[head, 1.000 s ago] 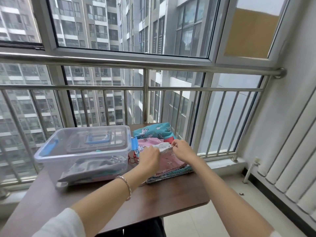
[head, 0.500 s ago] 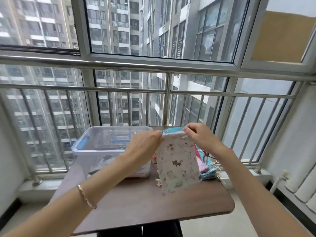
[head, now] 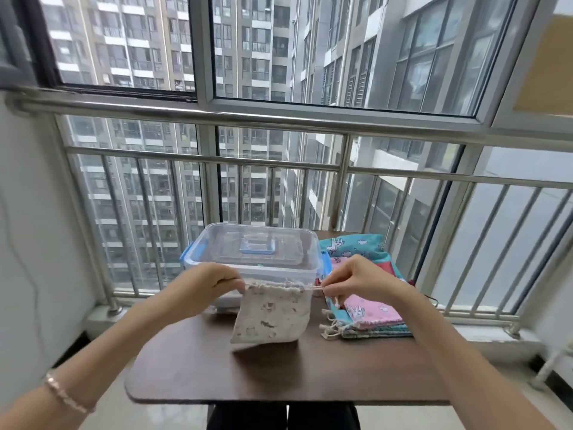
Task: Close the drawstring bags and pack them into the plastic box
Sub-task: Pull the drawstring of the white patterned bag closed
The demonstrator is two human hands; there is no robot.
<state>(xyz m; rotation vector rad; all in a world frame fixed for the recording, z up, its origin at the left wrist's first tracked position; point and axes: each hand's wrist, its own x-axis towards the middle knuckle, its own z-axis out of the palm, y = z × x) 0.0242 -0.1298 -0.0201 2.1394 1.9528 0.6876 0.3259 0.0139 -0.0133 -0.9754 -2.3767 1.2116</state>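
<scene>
A white printed drawstring bag (head: 273, 318) hangs above the brown table (head: 279, 377), its top edge gathered along the cord. My left hand (head: 204, 283) pinches the cord at the bag's left corner. My right hand (head: 353, 282) pinches the cord at the right corner. The two hands are apart with the cord taut between them. Behind the bag stands the clear plastic box (head: 257, 252) with blue latches; its lid lies on top. To the right lies a stack of pink and teal drawstring bags (head: 369, 315).
A larger teal printed bag (head: 353, 246) lies at the table's back right. A metal railing (head: 279, 162) and window run close behind the table. A white wall (head: 34, 243) stands at the left, and tiled floor shows to the right.
The white bag was picked off the stack and lifted in front of the box. Its top is now bunched, with my hands spread wider along the cord. The view shifted left.
</scene>
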